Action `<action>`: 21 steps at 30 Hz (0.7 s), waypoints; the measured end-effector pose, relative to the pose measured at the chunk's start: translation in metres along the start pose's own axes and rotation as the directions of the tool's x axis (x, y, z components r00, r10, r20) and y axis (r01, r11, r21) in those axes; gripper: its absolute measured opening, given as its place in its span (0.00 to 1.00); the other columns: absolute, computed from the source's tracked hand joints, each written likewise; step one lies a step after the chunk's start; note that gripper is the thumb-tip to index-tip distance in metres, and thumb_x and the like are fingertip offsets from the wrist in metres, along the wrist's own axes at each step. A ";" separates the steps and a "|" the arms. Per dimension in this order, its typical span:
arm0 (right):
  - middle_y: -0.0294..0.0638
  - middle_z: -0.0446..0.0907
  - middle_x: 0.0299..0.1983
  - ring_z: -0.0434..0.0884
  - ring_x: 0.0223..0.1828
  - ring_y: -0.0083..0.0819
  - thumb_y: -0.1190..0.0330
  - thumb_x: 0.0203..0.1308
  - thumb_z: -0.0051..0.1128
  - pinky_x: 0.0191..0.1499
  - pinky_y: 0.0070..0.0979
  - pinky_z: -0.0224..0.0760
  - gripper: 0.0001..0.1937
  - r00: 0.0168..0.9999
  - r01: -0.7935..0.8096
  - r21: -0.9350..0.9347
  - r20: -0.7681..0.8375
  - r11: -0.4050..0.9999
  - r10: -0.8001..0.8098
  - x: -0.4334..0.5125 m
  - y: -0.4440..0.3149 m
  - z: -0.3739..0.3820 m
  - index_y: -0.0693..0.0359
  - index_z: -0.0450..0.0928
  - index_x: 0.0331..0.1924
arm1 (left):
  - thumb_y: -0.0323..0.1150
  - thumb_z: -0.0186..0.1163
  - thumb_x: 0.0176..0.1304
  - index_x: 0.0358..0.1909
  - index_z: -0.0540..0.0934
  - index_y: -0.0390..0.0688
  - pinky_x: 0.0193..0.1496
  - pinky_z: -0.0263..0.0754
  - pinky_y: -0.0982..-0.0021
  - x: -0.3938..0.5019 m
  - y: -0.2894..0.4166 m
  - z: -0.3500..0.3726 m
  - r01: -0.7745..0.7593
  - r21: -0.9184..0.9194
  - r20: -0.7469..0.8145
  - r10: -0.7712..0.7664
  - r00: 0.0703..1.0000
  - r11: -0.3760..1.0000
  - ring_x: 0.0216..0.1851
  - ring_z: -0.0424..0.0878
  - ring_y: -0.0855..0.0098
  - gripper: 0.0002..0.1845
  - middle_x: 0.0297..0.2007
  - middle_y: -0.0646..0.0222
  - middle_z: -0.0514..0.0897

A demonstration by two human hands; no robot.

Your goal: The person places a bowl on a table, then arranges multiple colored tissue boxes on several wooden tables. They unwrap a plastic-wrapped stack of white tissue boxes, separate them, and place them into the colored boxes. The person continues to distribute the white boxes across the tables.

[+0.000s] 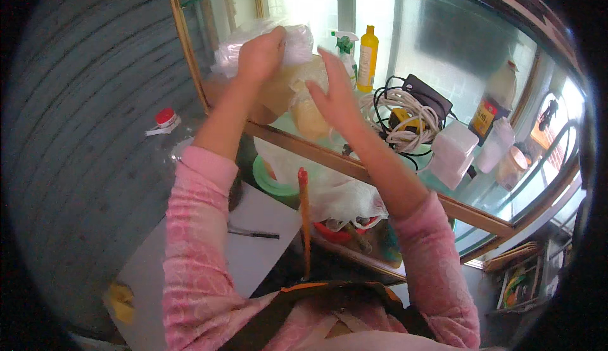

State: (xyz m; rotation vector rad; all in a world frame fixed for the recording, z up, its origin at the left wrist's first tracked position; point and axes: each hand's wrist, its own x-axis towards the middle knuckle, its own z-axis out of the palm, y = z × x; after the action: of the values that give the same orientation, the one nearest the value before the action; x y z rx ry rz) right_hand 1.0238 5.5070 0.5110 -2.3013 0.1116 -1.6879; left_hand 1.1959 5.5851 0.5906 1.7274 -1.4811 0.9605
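On the left side of a glass shelf, my left hand (262,54) grips a stack of clear plastic bags (298,42), its fingers partly hidden from the camera. My right hand (335,97) is raised just right of them, fingers apart. Beneath and behind that hand stands a pale yellowish bundle in clear plastic (308,116); whether the hand touches it I cannot tell. A brownish item (273,97), blurred, lies under the bags. Behind my right hand are a spray bottle with a green and white head (346,49) and a yellow bottle (367,61).
Coiled white cable (418,135), a black power adapter (427,95), a white block-like package (453,154) and a dark-liquid bottle (489,113) occupy the shelf's right. A wooden frame edge (308,147) runs along its front. Below are a green basin (273,182) and white plastic bags (344,199).
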 end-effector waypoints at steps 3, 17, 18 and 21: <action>0.58 0.68 0.64 0.70 0.65 0.50 0.68 0.60 0.61 0.67 0.37 0.63 0.33 0.993 -0.054 0.086 -0.096 0.995 0.062 0.038 0.013 0.028 0.68 0.61 0.68 | 0.35 0.56 0.65 0.40 0.75 0.43 0.38 0.72 0.51 -0.010 0.019 -0.016 0.062 -0.111 -0.001 -0.063 0.998 0.992 0.36 0.79 0.45 0.08 0.32 0.51 0.82; 0.48 0.77 0.35 0.77 0.37 0.41 0.68 0.57 0.64 0.42 0.36 0.71 0.12 0.982 -0.004 0.149 -0.185 0.989 0.032 0.062 -0.029 0.008 0.65 0.75 0.40 | 0.37 0.54 0.70 0.42 0.79 0.38 0.38 0.71 0.67 -0.033 0.090 -0.068 0.094 -0.503 0.066 -0.070 0.995 0.859 0.31 0.76 0.66 0.12 0.28 0.58 0.79; 0.45 0.75 0.30 0.73 0.33 0.34 0.69 0.58 0.63 0.39 0.32 0.70 0.10 0.983 -0.020 0.150 -0.180 0.989 0.047 0.065 -0.031 0.006 0.65 0.74 0.36 | 0.36 0.55 0.71 0.43 0.79 0.38 0.39 0.71 0.71 -0.037 0.096 -0.069 0.138 -0.459 0.135 -0.084 0.987 0.878 0.32 0.75 0.73 0.11 0.28 0.62 0.78; 0.40 0.69 0.21 0.66 0.26 0.25 0.69 0.58 0.62 0.32 0.27 0.67 0.12 0.994 -0.047 0.309 -0.082 0.950 0.076 0.071 -0.036 0.006 0.65 0.70 0.26 | 0.34 0.55 0.70 0.44 0.79 0.36 0.42 0.71 0.73 -0.051 0.110 -0.075 -0.038 -0.626 -0.022 0.032 0.999 0.779 0.34 0.75 0.76 0.11 0.29 0.66 0.79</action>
State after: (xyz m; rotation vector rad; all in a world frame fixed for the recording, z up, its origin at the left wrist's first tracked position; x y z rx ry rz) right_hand 1.0475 5.5267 0.5846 -1.9726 -0.0566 -1.6504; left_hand 1.0744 5.6590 0.5871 1.1980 -1.5935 0.4013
